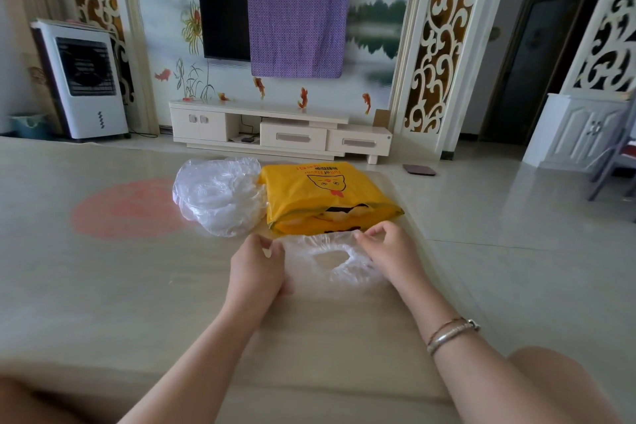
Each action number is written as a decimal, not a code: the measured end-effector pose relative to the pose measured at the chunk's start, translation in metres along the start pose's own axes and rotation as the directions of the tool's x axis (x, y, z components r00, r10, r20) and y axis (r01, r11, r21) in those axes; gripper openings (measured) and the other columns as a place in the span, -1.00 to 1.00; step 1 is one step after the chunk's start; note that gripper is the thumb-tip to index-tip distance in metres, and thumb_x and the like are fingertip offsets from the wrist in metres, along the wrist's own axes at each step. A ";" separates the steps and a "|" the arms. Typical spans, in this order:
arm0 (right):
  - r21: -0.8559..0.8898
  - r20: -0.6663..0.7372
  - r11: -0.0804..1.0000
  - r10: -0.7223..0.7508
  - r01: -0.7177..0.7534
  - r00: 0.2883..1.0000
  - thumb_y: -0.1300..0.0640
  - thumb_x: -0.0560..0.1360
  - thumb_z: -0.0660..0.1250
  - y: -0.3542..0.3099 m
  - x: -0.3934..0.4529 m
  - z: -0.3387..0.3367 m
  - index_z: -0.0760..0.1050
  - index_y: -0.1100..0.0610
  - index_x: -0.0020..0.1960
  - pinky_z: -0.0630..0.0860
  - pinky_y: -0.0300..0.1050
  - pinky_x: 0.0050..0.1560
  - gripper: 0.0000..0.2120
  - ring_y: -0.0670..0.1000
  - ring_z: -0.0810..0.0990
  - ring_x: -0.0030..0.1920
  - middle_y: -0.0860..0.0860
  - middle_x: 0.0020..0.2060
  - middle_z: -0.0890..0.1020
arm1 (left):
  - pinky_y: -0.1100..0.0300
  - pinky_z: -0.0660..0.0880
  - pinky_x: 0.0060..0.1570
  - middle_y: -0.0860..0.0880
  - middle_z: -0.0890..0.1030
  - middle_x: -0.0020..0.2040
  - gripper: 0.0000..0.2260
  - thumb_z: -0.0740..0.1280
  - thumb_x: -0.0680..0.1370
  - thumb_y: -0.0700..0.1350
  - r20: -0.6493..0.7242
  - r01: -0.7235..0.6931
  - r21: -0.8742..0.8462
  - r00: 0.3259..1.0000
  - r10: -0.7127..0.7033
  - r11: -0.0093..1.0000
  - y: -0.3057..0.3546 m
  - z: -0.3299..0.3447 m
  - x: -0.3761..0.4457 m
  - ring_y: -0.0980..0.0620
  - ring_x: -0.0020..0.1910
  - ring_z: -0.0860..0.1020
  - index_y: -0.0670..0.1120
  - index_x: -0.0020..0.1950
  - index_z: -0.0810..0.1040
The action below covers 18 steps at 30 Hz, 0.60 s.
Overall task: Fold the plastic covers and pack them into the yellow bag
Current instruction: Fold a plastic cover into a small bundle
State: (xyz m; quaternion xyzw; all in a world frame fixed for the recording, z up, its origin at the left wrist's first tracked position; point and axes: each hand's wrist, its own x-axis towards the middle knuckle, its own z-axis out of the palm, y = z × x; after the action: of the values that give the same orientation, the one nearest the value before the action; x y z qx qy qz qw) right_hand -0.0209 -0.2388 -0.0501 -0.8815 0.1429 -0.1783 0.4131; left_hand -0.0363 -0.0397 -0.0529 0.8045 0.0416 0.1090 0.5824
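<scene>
Crinkly clear cover [330, 260] (elastic-rimmed) between hands

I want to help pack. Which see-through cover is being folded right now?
Find the yellow bag on the table. Just in front lies one plastic cover, pinched by the left hand and right hand. The pile lies untouched.

Counted on the table [103, 286]: one yellow bag [320, 196]; one loose plastic cover [330, 258] spread flat; one heap of crumpled plastic covers [220, 196], number within it not countable. Two hands in view, left hand [256, 267] and right hand [389, 248]. Two bracelets [451, 332] on the right wrist.
</scene>
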 end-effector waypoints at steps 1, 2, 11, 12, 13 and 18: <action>-0.054 0.020 0.999 0.002 -0.001 1.000 -0.15 0.51 0.34 0.000 0.000 0.000 0.45 0.02 -0.03 0.56 -0.07 -0.17 -0.75 -0.04 0.61 -0.23 -0.07 -0.18 0.59 | 0.33 0.34 -0.57 -0.02 0.54 -0.58 -0.86 0.20 0.62 -0.06 0.022 0.015 0.036 1.000 -0.015 0.999 0.001 -0.004 -0.002 0.18 -0.65 0.46 -0.12 0.06 0.42; -0.115 0.044 0.993 0.006 -0.001 0.999 -0.17 0.50 0.33 -0.001 0.000 0.000 0.44 0.01 -0.02 0.56 -0.07 -0.17 -0.74 -0.04 0.60 -0.20 -0.07 -0.16 0.59 | 0.28 0.37 -0.51 -0.02 0.56 -0.56 -0.84 0.21 0.61 -0.04 0.036 0.025 0.078 0.999 -0.028 0.997 0.002 -0.008 -0.003 0.16 -0.60 0.50 -0.11 0.08 0.41; 0.010 0.194 0.978 -0.208 0.210 0.959 0.03 0.52 0.37 -0.017 -0.017 -0.010 0.32 0.04 0.35 0.33 -0.21 0.14 -0.55 -0.04 0.41 0.25 -0.01 0.26 0.43 | 0.10 0.39 0.02 0.01 0.40 0.22 -0.60 0.28 0.55 0.09 0.081 -0.233 0.549 0.971 0.226 0.802 -0.001 -0.029 -0.007 -0.10 0.22 0.41 -0.05 0.31 0.32; -0.007 0.194 0.950 -0.304 0.311 0.933 0.05 0.52 0.38 -0.016 -0.023 -0.014 0.38 0.01 0.28 0.29 -0.24 0.17 -0.63 -0.06 0.40 0.28 -0.04 0.23 0.43 | 0.13 0.36 0.06 0.00 0.39 0.21 -0.63 0.31 0.55 0.02 0.099 -0.321 0.509 0.944 0.316 0.799 -0.003 -0.028 -0.008 -0.09 0.24 0.37 -0.05 0.30 0.37; -0.015 0.228 0.922 -0.373 0.386 0.899 0.06 0.51 0.38 -0.015 -0.029 -0.018 0.43 -0.02 0.21 0.27 -0.26 0.18 -0.71 -0.08 0.39 0.28 -0.08 0.20 0.44 | 0.17 0.35 0.08 0.02 0.41 0.17 -0.68 0.33 0.54 -0.05 0.125 -0.409 0.465 0.908 0.400 0.785 -0.004 -0.027 -0.008 -0.06 0.21 0.36 -0.06 0.27 0.42; -0.057 0.449 0.877 -0.403 0.476 0.797 -0.06 0.43 0.47 -0.012 -0.052 -0.032 0.43 -0.14 0.06 0.27 -0.23 0.21 -0.71 -0.20 0.33 0.24 -0.20 0.12 0.39 | 0.23 0.42 0.03 0.14 0.44 0.01 -0.88 0.37 0.52 -0.09 0.383 -0.661 0.337 0.747 0.543 0.671 -0.008 -0.017 -0.009 0.09 0.05 0.43 0.02 0.03 0.51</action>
State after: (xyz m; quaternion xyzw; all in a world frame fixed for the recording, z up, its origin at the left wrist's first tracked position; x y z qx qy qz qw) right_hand -0.0802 -0.2315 -0.0319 -0.9391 -0.1450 -0.0611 0.3056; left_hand -0.0481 -0.0233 -0.0565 0.8912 -0.2781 0.1809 0.3093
